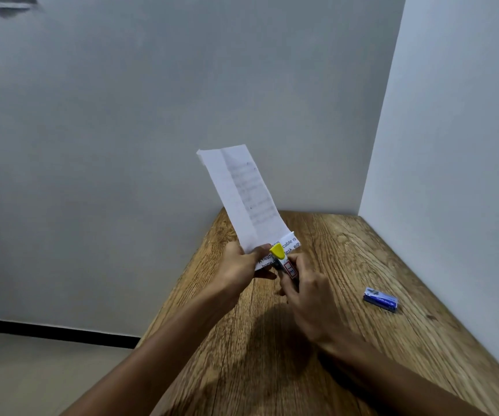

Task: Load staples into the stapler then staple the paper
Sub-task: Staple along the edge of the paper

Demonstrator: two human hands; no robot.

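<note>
A folded white sheet of paper (pixel 242 193) with printed text stands nearly upright above the table, pinched at its lower end by my left hand (pixel 240 264). My right hand (pixel 305 292) grips a small stapler (pixel 284 261) with a yellow tip and a white label. The stapler's yellow tip sits over the paper's lower folded edge, right beside my left thumb. A small blue staple box (pixel 381 299) lies flat on the wooden table, to the right of my hands and apart from them.
The wooden table (pixel 272 355) fits into a corner, with a grey wall behind and a white wall (pixel 452 145) along its right side. Its left edge drops to a light floor (pixel 32 370) with a black baseboard.
</note>
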